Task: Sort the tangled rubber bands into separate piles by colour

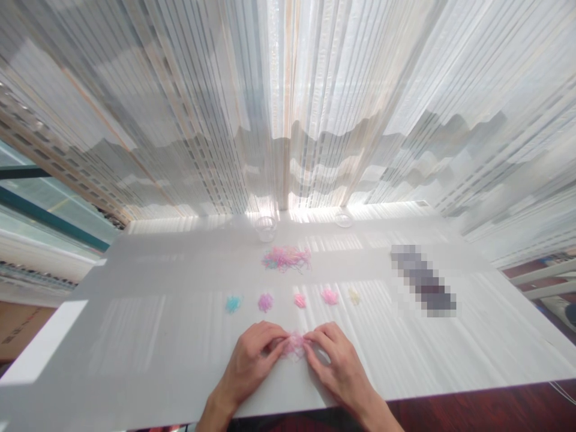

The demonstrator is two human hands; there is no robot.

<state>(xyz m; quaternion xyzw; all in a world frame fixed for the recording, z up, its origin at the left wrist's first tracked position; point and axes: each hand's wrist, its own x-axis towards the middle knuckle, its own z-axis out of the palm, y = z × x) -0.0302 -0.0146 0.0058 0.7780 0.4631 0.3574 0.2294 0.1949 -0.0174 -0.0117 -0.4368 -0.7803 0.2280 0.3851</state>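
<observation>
My left hand (255,354) and my right hand (335,360) meet near the table's front edge, thumbs and forefingers pinched on a loose tangle of thin pink strands (295,346). The tangle lies between the fingertips, close to the tabletop. Just beyond my hands is a row of small sorted heaps: turquoise strands (233,304), purple strands (265,302), coral strands (299,300), pink strands (330,296) and pale yellow strands (354,296). Behind them sits a larger mixed pile of strands (288,258). Whether the strands are thread, plastic or rubber loops is too small to tell.
A clear cup (266,228) and a clear shallow lid or dish (343,220) stand at the back of the white table (135,354). A dark, pixelated long object (425,282) lies to the right. Sheer striped curtains (288,120) hang behind the table.
</observation>
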